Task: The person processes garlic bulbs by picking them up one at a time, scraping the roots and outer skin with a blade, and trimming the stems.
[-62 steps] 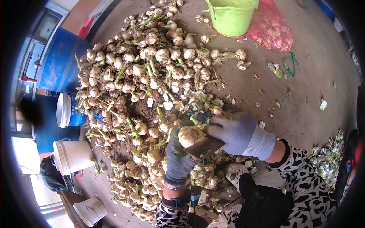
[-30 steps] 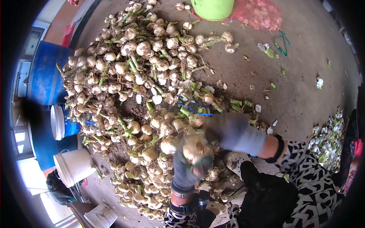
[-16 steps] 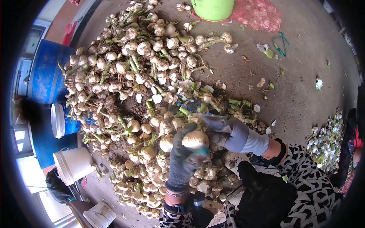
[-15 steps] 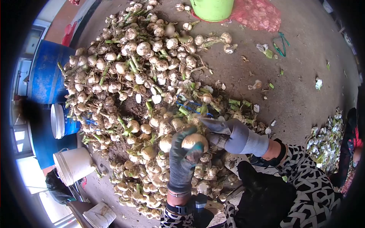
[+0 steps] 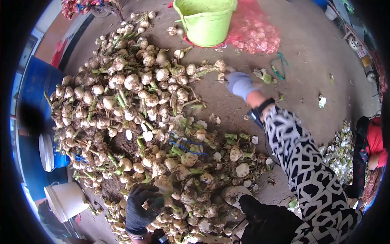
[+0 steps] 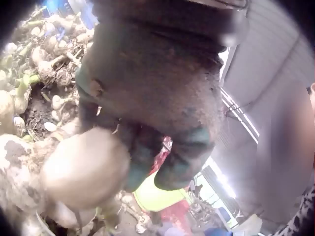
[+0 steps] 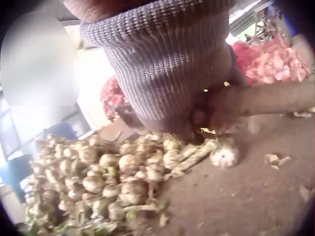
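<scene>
My left hand [image 5: 140, 207], in a dark grey glove, hangs low over the heap of garlic bulbs [image 5: 130, 81], its fingers loosely bent. In the left wrist view a blurred garlic bulb [image 6: 86, 169] is just past the fingers, with no grip round it showing. My right hand [image 5: 242, 85], in a light grey glove, is stretched far forward, fingertips right at a stemmed garlic bulb [image 5: 220, 65] on the floor. A brownish, blade-like length of a knife [image 7: 270, 98] sticks out from that hand in the right wrist view; the fingers are mostly hidden behind the cuff.
A green bucket [image 5: 205, 26] and a red net bag [image 5: 256, 34] of bulbs stand beyond. White buckets [image 5: 67, 201] and a blue barrel [image 5: 38, 87] line the left. Peelings [image 5: 339, 156] lie at the right, near another person's red sleeve [image 5: 373, 142].
The right hand has swung forward and away from the left. The left hand has let go of its trimmed bulb and moved left and lower. The head view has shifted.
</scene>
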Available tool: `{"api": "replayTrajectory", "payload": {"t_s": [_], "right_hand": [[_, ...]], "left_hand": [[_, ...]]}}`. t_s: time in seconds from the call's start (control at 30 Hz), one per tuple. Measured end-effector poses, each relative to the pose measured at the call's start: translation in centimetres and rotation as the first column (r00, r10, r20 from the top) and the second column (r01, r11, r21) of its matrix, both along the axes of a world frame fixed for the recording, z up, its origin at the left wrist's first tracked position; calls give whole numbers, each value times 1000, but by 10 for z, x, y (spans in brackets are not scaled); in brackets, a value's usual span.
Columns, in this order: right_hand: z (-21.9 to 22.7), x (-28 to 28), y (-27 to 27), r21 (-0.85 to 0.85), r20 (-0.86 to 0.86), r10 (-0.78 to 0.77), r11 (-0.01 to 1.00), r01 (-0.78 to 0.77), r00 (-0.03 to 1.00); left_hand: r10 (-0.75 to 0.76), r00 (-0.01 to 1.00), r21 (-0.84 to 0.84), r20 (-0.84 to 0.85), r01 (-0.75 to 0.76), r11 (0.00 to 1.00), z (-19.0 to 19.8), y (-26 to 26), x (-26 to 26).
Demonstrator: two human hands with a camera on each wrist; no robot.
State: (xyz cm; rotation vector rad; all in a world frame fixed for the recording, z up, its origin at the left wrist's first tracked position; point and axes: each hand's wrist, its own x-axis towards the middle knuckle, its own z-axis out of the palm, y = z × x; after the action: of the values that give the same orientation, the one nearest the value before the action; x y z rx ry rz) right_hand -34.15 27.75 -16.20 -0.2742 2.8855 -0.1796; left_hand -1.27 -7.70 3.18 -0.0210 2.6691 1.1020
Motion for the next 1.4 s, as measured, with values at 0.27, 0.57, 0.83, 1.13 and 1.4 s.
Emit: {"api": "replayTrajectory", "payload": {"t_s": [0.27,0.57,0.83,1.13,1.4], "right_hand": [[64,128,-47,-776,474,159,540,326,866],[117,238,-57,-933,259,640,-28,359,723],[177,238,-71,-333,-423,548,647,-687,721],[86,208,-68,-360,57,363,876,-320,930],[166,250,-57,-876,-31,408,429,-221,913]], "left_hand": [[438,899,475,15,-392,788,-31,50,-14],[511,842,546,-171,-351,761,-26,112,-4],[463,886,581,17,-385,717,-20,113,0],[188,967,560,-174,-60,827,-17,128,15],[251,940,414,-229,-139,900,-24,106,-6]]}}
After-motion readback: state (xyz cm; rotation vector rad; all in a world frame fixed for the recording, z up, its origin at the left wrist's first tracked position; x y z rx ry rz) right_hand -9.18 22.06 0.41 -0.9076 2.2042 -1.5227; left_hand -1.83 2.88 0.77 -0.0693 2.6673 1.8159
